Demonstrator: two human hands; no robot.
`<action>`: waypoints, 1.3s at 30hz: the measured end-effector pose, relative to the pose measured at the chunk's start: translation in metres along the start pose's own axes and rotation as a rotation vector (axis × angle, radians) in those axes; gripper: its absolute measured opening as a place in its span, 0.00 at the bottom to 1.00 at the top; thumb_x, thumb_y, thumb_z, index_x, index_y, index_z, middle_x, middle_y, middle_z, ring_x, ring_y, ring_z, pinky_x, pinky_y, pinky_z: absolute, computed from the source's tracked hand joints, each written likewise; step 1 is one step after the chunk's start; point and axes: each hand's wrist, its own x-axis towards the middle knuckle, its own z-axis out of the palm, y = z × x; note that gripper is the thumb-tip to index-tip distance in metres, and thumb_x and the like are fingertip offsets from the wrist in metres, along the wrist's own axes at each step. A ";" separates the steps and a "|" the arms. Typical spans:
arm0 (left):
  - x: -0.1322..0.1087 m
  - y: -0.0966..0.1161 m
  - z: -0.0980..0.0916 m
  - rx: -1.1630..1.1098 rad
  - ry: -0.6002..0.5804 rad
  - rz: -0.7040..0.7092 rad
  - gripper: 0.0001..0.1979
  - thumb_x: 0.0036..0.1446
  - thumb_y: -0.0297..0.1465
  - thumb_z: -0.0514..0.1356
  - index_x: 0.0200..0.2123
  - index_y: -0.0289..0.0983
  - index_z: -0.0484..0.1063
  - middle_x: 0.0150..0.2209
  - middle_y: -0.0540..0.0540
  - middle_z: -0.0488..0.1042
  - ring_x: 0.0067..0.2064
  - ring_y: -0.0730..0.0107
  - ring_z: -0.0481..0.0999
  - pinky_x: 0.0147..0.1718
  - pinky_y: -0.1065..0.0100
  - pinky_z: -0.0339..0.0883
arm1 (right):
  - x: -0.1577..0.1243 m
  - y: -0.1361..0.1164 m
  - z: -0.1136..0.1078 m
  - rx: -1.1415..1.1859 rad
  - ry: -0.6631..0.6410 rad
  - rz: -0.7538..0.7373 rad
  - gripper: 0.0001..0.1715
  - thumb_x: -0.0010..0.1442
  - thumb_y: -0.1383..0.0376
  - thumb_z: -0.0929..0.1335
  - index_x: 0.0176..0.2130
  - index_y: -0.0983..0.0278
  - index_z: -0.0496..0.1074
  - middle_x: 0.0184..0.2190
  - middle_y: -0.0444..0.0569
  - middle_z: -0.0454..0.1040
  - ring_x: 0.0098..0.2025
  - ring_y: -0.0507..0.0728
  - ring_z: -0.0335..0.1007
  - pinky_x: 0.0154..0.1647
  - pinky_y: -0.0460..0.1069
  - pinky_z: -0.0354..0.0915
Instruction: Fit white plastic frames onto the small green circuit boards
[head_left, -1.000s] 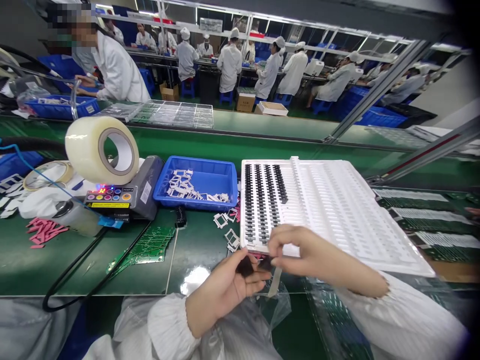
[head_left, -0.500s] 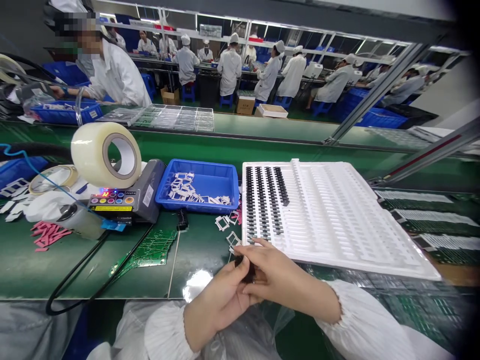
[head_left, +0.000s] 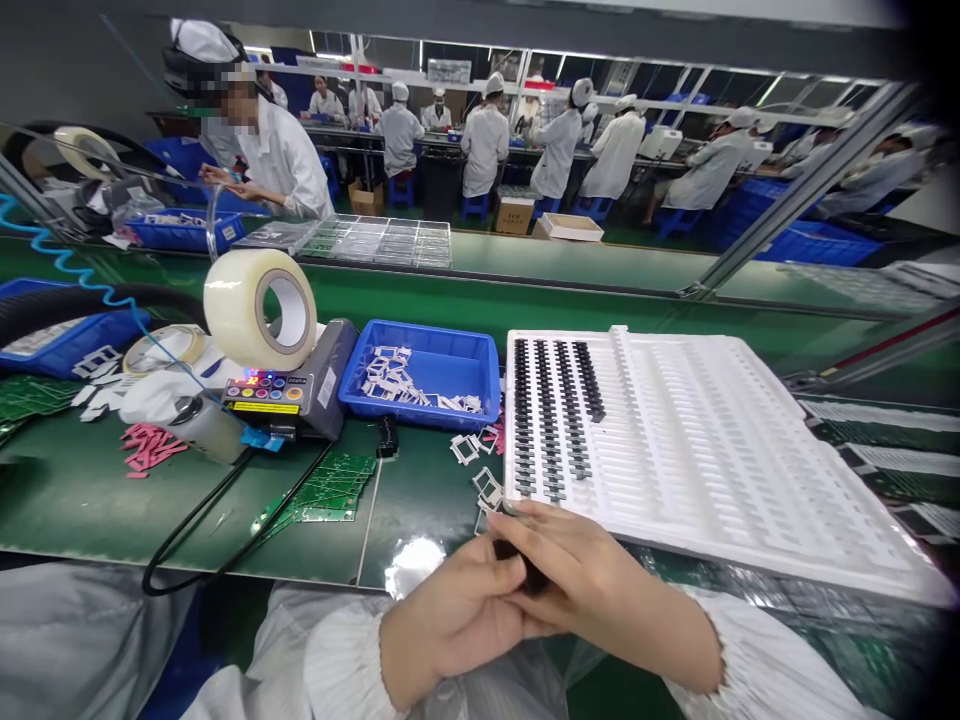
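Note:
Both hands meet at the table's front edge, round a small dark part (head_left: 527, 568) that is mostly covered by the fingers. My left hand (head_left: 457, 610) grips it from the left, with the thumb on top. From the right, my right hand (head_left: 585, 565) closes over the same part, its fingers near the front left corner of a white foam tray (head_left: 697, 450). Rows of black parts (head_left: 552, 420) fill the left side of that tray. White frames (head_left: 487, 487) lie on the green table just beyond the hands.
A blue bin (head_left: 450, 352) of white frames stands behind the hands. Left of it are a tape dispenser (head_left: 330, 385) with a large tape roll (head_left: 260, 308), green circuit boards (head_left: 337, 487), pink strips (head_left: 152, 450) and a black cable (head_left: 161, 560). A person (head_left: 277, 150) works across the bench.
The view has swung left, so the bench appears shifted right. Both hands stay together around the dark part. The person across the bench has brought their hands together.

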 end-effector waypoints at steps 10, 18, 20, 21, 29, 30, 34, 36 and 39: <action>0.002 -0.014 -0.012 -0.023 0.024 -0.076 0.14 0.42 0.28 0.69 0.36 0.35 0.76 0.31 0.46 0.78 0.33 0.70 0.76 0.35 0.68 0.66 | -0.006 0.008 -0.019 0.231 -0.236 0.108 0.38 0.55 0.52 0.69 0.59 0.66 0.58 0.51 0.56 0.70 0.53 0.59 0.66 0.55 0.53 0.63; 0.005 -0.010 -0.024 -0.109 0.014 -0.124 0.16 0.52 0.31 0.64 0.44 0.29 0.74 0.38 0.41 0.80 0.42 0.64 0.78 0.51 0.59 0.62 | -0.035 0.091 -0.030 -0.375 -0.338 0.618 0.05 0.58 0.66 0.67 0.34 0.63 0.73 0.34 0.51 0.71 0.38 0.61 0.67 0.39 0.56 0.58; 0.007 -0.009 -0.023 -0.092 0.031 -0.136 0.17 0.53 0.31 0.63 0.45 0.29 0.73 0.38 0.40 0.80 0.42 0.63 0.78 0.52 0.58 0.62 | -0.034 0.098 -0.022 -0.388 -0.362 0.616 0.05 0.57 0.68 0.66 0.32 0.64 0.73 0.33 0.51 0.71 0.37 0.61 0.67 0.38 0.55 0.57; 0.008 -0.008 -0.022 -0.077 0.038 -0.136 0.17 0.53 0.31 0.63 0.45 0.29 0.73 0.38 0.40 0.80 0.41 0.63 0.78 0.52 0.57 0.62 | -0.033 0.099 -0.020 -0.389 -0.365 0.606 0.05 0.57 0.69 0.66 0.31 0.64 0.73 0.33 0.51 0.72 0.37 0.60 0.67 0.38 0.54 0.56; 0.012 0.002 -0.024 0.037 0.111 -0.087 0.17 0.52 0.32 0.64 0.44 0.29 0.73 0.39 0.36 0.79 0.40 0.59 0.79 0.51 0.53 0.61 | -0.012 0.077 -0.058 -0.162 -0.215 0.465 0.08 0.57 0.62 0.66 0.28 0.61 0.71 0.29 0.47 0.72 0.36 0.58 0.65 0.48 0.58 0.52; 0.012 0.001 -0.025 0.043 0.085 -0.081 0.19 0.51 0.34 0.64 0.45 0.29 0.73 0.39 0.35 0.78 0.41 0.59 0.79 0.51 0.53 0.62 | -0.008 0.068 -0.063 -0.010 -0.208 0.437 0.09 0.58 0.60 0.66 0.28 0.61 0.71 0.29 0.46 0.71 0.36 0.57 0.64 0.47 0.56 0.54; 0.011 -0.005 -0.022 0.060 -0.064 -0.128 0.25 0.44 0.39 0.68 0.43 0.30 0.74 0.40 0.36 0.78 0.41 0.59 0.79 0.48 0.57 0.66 | 0.006 0.030 -0.059 0.469 -0.392 0.355 0.08 0.56 0.61 0.69 0.28 0.62 0.72 0.28 0.44 0.70 0.36 0.53 0.64 0.41 0.49 0.59; 0.009 -0.008 -0.017 0.068 -0.088 -0.160 0.25 0.41 0.39 0.70 0.40 0.29 0.75 0.38 0.37 0.79 0.39 0.61 0.79 0.44 0.60 0.69 | 0.010 0.020 -0.048 0.520 -0.420 0.375 0.06 0.56 0.62 0.70 0.29 0.62 0.73 0.28 0.43 0.70 0.36 0.53 0.65 0.42 0.48 0.59; 0.006 -0.010 -0.013 0.074 -0.018 -0.173 0.17 0.41 0.35 0.70 0.34 0.30 0.75 0.31 0.41 0.78 0.31 0.66 0.79 0.37 0.63 0.71 | 0.005 0.027 -0.035 0.547 -0.368 0.424 0.06 0.55 0.61 0.70 0.32 0.62 0.73 0.31 0.43 0.71 0.37 0.52 0.66 0.40 0.47 0.61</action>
